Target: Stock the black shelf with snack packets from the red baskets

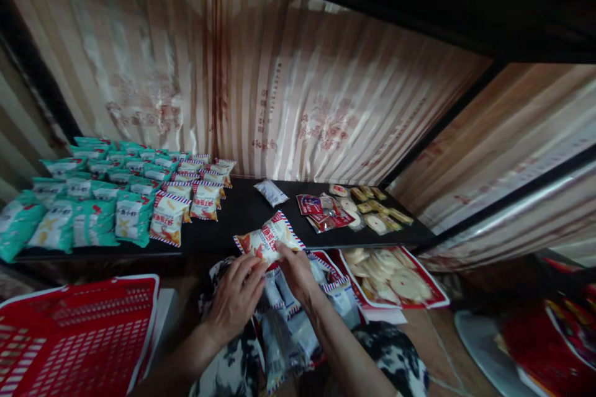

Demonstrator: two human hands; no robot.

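Observation:
My left hand (235, 298) and my right hand (297, 273) both pinch a white snack packet with a red and blue striped edge (267, 239), held just above the front edge of the black shelf (242, 211). Under my hands lies a large open bag (298, 322) with more such packets in clear wrapping. On the shelf to the left stand rows of like striped packets (186, 198) and teal packets (79, 198).
A red plastic basket (69, 335) sits at the lower left. A small white packet (271, 192), red wrappers (323, 211) and small cookie packs (372, 208) lie on the shelf's right. A red-edged bag of round crackers (395, 276) lies below. Striped foil backs the shelf.

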